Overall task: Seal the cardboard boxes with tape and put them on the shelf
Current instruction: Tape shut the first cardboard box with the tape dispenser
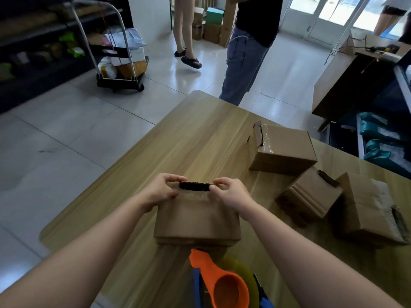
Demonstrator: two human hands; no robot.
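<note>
A small cardboard box (196,221) sits on the wooden table (178,141) right in front of me. Along its far top edge lies a dark strip (194,186). My left hand (161,191) pinches the strip's left end and my right hand (230,193) pinches its right end, both with curled fingers. Clear tape shows on the box just under the strip. An orange and blue tape dispenser (224,283) with a yellowish roll lies on the table near me, untouched.
Three more cardboard boxes (282,150) (309,196) (369,210) lie to the right on the table. Two people stand beyond the table's far end (246,52). A loaded trolley (122,61) and dark shelves (33,41) are at the left, a desk (351,78) at the right.
</note>
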